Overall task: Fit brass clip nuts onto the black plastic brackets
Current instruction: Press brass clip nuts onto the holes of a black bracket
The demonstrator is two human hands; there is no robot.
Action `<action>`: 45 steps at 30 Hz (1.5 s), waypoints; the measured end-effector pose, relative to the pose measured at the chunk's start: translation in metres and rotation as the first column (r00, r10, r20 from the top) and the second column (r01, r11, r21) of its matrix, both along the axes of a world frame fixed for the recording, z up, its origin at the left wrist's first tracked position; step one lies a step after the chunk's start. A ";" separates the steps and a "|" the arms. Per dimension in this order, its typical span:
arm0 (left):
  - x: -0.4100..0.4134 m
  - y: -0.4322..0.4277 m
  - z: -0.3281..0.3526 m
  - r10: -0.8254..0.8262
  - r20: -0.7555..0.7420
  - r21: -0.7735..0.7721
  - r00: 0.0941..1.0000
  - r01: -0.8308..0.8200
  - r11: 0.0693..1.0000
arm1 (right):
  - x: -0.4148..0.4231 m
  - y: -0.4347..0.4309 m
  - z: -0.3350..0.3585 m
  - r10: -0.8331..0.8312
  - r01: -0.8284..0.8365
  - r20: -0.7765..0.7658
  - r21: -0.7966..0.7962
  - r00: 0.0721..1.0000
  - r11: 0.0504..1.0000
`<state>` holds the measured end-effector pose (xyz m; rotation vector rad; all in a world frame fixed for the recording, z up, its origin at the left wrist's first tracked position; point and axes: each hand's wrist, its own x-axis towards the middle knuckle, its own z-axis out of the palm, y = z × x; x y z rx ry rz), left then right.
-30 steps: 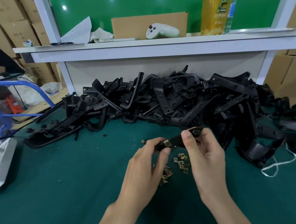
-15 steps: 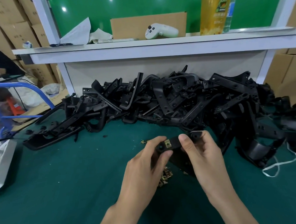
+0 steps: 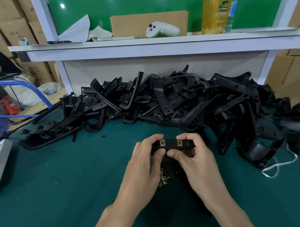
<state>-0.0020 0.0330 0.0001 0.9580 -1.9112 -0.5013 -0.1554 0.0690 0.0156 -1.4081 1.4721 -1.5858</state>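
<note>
Both hands hold one black plastic bracket (image 3: 170, 145) just above the green desk (image 3: 58, 178), in front of the heap of brackets (image 3: 163, 100). The left hand (image 3: 144, 162) has its grip curled round the bracket's left end, thumb underneath. The right hand (image 3: 197, 159) has its grip closed on the right end the same way. Two brass clip nuts (image 3: 162, 143) sit on the bracket's upper face (side by side, not touching). More loose clip nuts (image 3: 164, 178) lie on the desk between the wrists.

The bracket (image 3: 171, 146) is black, its clip nuts (image 3: 162, 143) brass, the mat (image 3: 67, 178) teal-green.
</note>
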 end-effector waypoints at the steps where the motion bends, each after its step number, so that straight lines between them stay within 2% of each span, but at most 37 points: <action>1: 0.000 0.000 0.000 0.000 0.001 -0.001 1.000 0.000 1.000 | 0.000 0.000 -0.001 -0.012 0.012 -0.009 -0.004 1.000 1.000; 9: 0.001 -0.004 -0.002 0.024 -0.020 -0.008 0.999 -0.025 1.000 | 0.005 0.001 0.001 -0.047 0.048 -0.068 0.011 0.997 0.999; 16: 0.003 -0.006 0.000 0.012 -0.040 0.015 0.999 -0.011 1.000 | 0.003 0.002 0.003 -0.012 0.012 -0.020 0.020 1.000 1.000; 21: 0.000 0.001 0.007 -0.044 -0.232 0.150 0.972 0.080 0.985 | -0.004 0.002 0.008 0.080 -0.086 0.116 0.050 0.990 0.995; 27: -0.002 0.004 0.016 -0.043 -0.389 0.195 0.920 0.128 0.972 | -0.005 0.001 0.009 0.143 -0.165 0.220 0.084 0.965 0.983; 34: -0.004 0.002 0.021 -0.020 -0.570 0.320 0.821 0.244 0.915 | -0.007 0.000 0.007 0.225 -0.283 0.400 0.093 0.889 0.954; 39: -0.006 -0.002 0.020 0.018 -0.632 0.401 0.774 0.307 0.863 | -0.008 -0.006 0.005 0.173 -0.236 0.419 0.104 0.891 0.966; 43: -0.006 -0.003 0.020 0.004 -0.632 0.394 0.775 0.318 0.862 | -0.008 -0.003 0.006 0.161 -0.220 0.396 0.107 0.904 0.970; 45: -0.005 -0.002 0.020 -0.027 -0.616 0.366 0.788 0.317 0.875 | -0.008 0.000 0.008 0.132 -0.178 0.336 0.110 0.933 0.978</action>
